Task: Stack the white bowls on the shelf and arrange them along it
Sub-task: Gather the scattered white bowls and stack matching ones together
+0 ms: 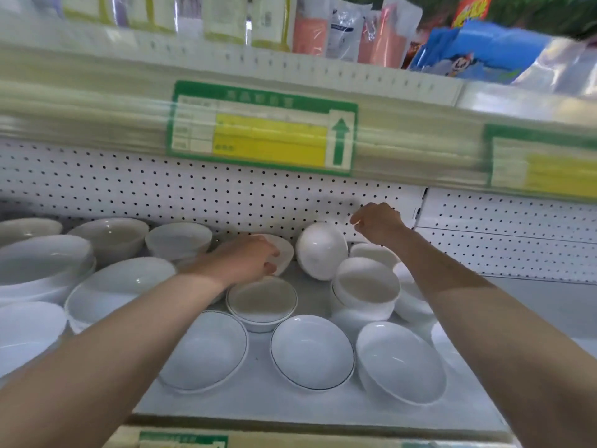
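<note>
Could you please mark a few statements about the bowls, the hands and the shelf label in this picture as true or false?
1. The left hand grips the back bowl by its rim. True.
2. The right hand holds a bowl. False: it hangs above the tipped bowl, fingers curled, holding nothing.
3. The tipped bowl shows its outside to the camera. True.
4. The front bowls have red rims. False: their rims carry a thin dark line.
5. The arrow on the price label points down. False: it points up.
</note>
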`<state>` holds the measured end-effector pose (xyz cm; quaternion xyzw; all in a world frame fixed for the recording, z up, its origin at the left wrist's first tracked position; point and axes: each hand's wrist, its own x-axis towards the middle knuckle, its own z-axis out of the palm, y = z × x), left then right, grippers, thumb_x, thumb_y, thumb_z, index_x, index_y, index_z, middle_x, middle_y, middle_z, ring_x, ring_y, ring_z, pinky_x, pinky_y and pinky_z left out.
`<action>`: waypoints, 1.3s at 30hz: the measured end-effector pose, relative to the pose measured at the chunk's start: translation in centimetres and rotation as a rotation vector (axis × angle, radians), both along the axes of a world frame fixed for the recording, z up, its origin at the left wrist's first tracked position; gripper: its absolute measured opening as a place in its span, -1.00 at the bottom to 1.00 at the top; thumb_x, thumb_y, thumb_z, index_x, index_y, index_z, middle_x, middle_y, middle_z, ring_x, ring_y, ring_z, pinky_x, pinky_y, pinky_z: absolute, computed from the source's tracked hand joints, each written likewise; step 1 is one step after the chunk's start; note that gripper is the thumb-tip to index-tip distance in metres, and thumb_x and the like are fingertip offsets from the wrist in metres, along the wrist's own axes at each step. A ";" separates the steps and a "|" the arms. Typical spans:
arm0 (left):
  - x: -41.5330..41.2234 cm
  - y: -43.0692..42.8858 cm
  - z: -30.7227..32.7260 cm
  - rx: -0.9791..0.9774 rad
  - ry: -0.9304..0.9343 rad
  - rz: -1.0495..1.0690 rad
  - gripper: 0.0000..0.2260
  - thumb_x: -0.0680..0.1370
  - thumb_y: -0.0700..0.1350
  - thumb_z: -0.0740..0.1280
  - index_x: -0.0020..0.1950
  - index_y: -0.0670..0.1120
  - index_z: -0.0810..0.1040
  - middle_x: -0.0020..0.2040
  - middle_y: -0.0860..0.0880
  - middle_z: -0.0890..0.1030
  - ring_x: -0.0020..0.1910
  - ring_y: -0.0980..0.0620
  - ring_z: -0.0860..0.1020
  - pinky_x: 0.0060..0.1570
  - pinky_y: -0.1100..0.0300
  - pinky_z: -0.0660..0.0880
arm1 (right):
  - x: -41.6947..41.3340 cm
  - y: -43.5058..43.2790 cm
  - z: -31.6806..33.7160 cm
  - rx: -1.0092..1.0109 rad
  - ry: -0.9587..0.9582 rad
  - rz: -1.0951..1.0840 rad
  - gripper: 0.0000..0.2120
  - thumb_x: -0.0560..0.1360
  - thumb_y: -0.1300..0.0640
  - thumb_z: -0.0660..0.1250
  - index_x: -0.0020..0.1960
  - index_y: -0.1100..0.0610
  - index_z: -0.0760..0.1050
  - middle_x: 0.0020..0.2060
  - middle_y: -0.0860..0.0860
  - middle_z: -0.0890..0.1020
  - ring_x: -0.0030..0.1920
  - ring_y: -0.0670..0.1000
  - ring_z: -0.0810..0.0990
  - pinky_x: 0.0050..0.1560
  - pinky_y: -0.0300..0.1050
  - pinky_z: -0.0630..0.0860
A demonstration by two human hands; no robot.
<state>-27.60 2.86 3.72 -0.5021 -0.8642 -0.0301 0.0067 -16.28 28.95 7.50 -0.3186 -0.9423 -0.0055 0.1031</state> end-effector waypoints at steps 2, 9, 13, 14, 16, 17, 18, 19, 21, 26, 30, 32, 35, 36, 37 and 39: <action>-0.2 1.0 -0.7 -0.001 0.017 0.023 -0.62 0.58 0.03 0.25 0.40 0.06 0.47 0.40 -0.10 0.46 0.35 -0.10 0.44 0.30 0.03 0.40 | -1.0 0.9 -0.7 -0.021 -0.046 0.029 -0.75 0.57 0.08 0.23 0.18 -0.12 0.57 0.19 -0.03 0.57 0.26 0.09 0.46 0.09 -0.07 0.36; 0.5 1.4 -2.1 0.122 0.051 0.087 -0.75 0.59 -0.02 0.29 0.24 0.04 0.61 0.28 -0.03 0.57 0.27 -0.06 0.49 0.22 0.10 0.42 | -3.5 1.3 -2.3 -0.017 -0.142 0.221 -0.75 0.54 0.13 0.23 -0.29 -0.04 0.49 -0.14 0.00 0.53 -0.09 0.07 0.46 -0.11 -0.09 0.39; 1.2 1.1 -1.9 0.198 0.118 0.169 -0.79 0.54 0.03 0.37 0.16 0.11 0.64 0.22 0.03 0.58 0.20 -0.05 0.54 0.14 0.05 0.48 | -4.3 1.5 -2.7 0.003 -0.095 0.253 -0.81 0.51 0.19 0.21 -0.15 0.02 0.58 -0.28 -0.06 0.45 -0.13 0.06 0.46 -0.18 -0.13 0.30; 1.4 1.0 -1.9 0.213 0.126 0.173 -0.80 0.54 0.03 0.38 0.15 0.11 0.65 0.20 0.04 0.59 0.18 -0.04 0.55 0.13 0.07 0.48 | -4.4 1.5 -2.6 0.009 -0.098 0.258 -0.81 0.50 0.20 0.21 -0.11 0.04 0.60 -0.27 -0.04 0.47 -0.13 0.07 0.47 -0.17 -0.12 0.30; 1.5 0.6 -1.8 0.241 0.131 0.174 -0.82 0.53 0.00 0.39 0.12 0.10 0.66 0.15 0.05 0.62 0.15 -0.02 0.56 0.10 0.10 0.48 | -4.3 1.6 -2.5 0.017 -0.129 0.255 -0.81 0.51 0.16 0.20 -0.03 0.05 0.60 -0.21 0.00 0.51 -0.10 0.09 0.49 -0.12 -0.09 0.34; 1.5 0.5 -1.8 0.252 0.131 0.176 -0.83 0.53 -0.01 0.39 0.12 0.10 0.66 0.13 0.06 0.63 0.14 -0.02 0.57 0.09 0.11 0.49 | -4.2 1.5 -2.4 0.013 -0.158 0.248 -0.83 0.52 0.14 0.20 -0.05 0.07 0.57 -0.22 0.00 0.50 -0.10 0.09 0.50 -0.11 -0.09 0.35; 1.5 0.3 -1.8 0.261 0.130 0.179 -0.83 0.54 -0.02 0.39 0.11 0.11 0.66 0.12 0.06 0.64 0.12 -0.02 0.57 0.08 0.10 0.50 | -4.1 1.5 -2.4 -0.001 -0.187 0.247 -0.85 0.53 0.13 0.20 -0.12 0.09 0.53 -0.26 0.00 0.47 -0.11 0.09 0.49 -0.11 -0.08 0.35; 1.6 0.2 -1.9 0.268 0.130 0.182 -0.83 0.54 -0.03 0.39 0.11 0.11 0.67 0.11 0.06 0.64 0.12 -0.02 0.58 0.08 0.10 0.50 | -4.1 1.5 -2.5 -0.034 -0.213 0.246 -0.83 0.53 0.13 0.20 -0.22 0.11 0.46 -0.31 -0.01 0.43 -0.14 0.10 0.46 -0.11 -0.07 0.35; 1.7 0.1 -2.0 0.279 0.128 0.184 -0.83 0.55 -0.04 0.38 0.12 0.11 0.67 0.11 0.06 0.63 0.11 -0.02 0.57 0.08 0.11 0.49 | -3.9 1.4 -2.7 -0.092 -0.254 0.256 -0.72 0.54 0.16 0.20 -0.35 0.10 0.30 -0.37 0.01 0.37 -0.19 0.09 0.43 -0.14 -0.08 0.35; 1.8 -0.2 -2.3 0.312 0.108 0.199 -0.83 0.55 -0.06 0.37 0.10 0.11 0.67 0.10 0.06 0.63 0.12 -0.04 0.57 0.09 0.08 0.49 | -2.9 1.0 -2.8 -0.185 -0.305 0.270 -0.69 0.56 0.18 0.17 -0.36 0.12 0.27 -0.40 0.02 0.37 -0.36 0.01 0.33 -0.37 -0.13 0.23; 1.9 -0.4 -2.5 0.325 0.091 0.209 -0.82 0.56 -0.08 0.35 0.09 0.12 0.68 0.08 0.06 0.63 0.09 -0.04 0.58 0.07 0.09 0.51 | -2.0 1.6 -2.1 -0.318 -0.145 0.263 -0.74 0.53 0.09 0.27 -0.17 0.23 0.61 -0.25 0.10 0.66 -0.29 0.02 0.50 -0.27 -0.16 0.42; 2.0 -0.2 -2.6 0.339 0.101 0.191 -0.81 0.57 -0.09 0.34 0.13 0.11 0.67 0.12 0.05 0.62 0.12 -0.04 0.56 0.08 0.10 0.49 | -1.5 2.8 -1.2 -0.284 -0.023 0.207 -0.79 0.52 0.15 0.27 -0.02 0.22 0.65 -0.11 0.09 0.71 -0.18 0.03 0.58 -0.19 -0.18 0.47; 2.7 0.9 -2.6 0.354 0.106 0.131 -0.77 0.56 -0.11 0.35 0.19 0.08 0.64 0.19 0.05 0.60 0.19 -0.05 0.53 0.12 0.13 0.44 | 0.6 4.0 -0.1 -0.033 -0.009 0.007 -0.92 0.49 0.26 0.25 -0.04 0.18 0.49 -0.17 0.06 0.55 0.00 0.14 0.57 0.00 -0.08 0.47; 2.9 1.4 -2.6 0.358 0.103 0.104 -0.75 0.55 -0.11 0.35 0.21 0.08 0.63 0.21 0.05 0.59 0.21 -0.05 0.51 0.14 0.12 0.42 | 1.4 4.2 0.1 0.016 -0.041 -0.049 -0.92 0.48 0.29 0.23 -0.05 0.16 0.42 -0.18 0.04 0.49 0.03 0.16 0.56 0.02 -0.04 0.45; 3.2 1.9 -2.7 0.364 0.099 0.074 -0.73 0.55 -0.12 0.34 0.22 0.09 0.62 0.22 0.04 0.59 0.22 -0.06 0.50 0.17 0.11 0.41 | 1.8 4.5 0.0 0.040 -0.086 -0.086 -0.90 0.47 0.30 0.22 -0.05 0.14 0.39 -0.17 0.04 0.46 0.07 0.17 0.55 0.05 -0.02 0.44; 3.8 3.1 -2.9 0.363 0.084 0.020 -0.70 0.55 -0.13 0.33 0.26 0.09 0.60 0.24 0.05 0.58 0.24 -0.05 0.49 0.23 0.11 0.39 | 2.6 4.9 -0.8 0.013 -0.145 -0.125 -0.90 0.45 0.29 0.23 -0.06 0.14 0.39 -0.10 0.05 0.49 0.11 0.17 0.55 0.12 0.01 0.45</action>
